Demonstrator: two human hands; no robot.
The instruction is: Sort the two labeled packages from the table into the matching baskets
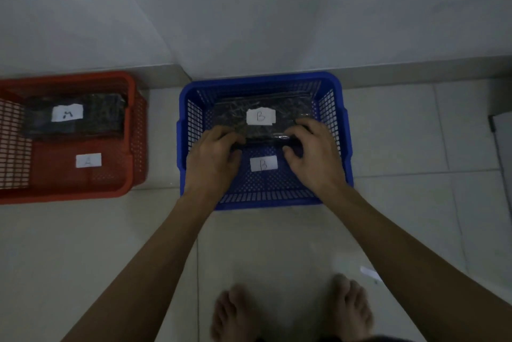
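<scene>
A dark, plastic-wrapped package with a white label "B" (260, 116) lies in the far half of the blue basket (335, 84). A second white "B" label (263, 164) sticks to the basket's floor. My left hand (214, 154) grips the package's near left edge, and my right hand (311, 152) grips its near right edge. To the left, the red basket (133, 131) holds another dark package (74, 116) with a white label, and a white "A" label (88, 160) sits on the red basket's floor.
Both baskets stand on a pale tiled floor against a white wall corner. My bare feet (293, 311) show at the bottom. A small scrap of white paper (370, 273) lies on the floor at lower right. A grey object's edge (502, 131) shows at far right.
</scene>
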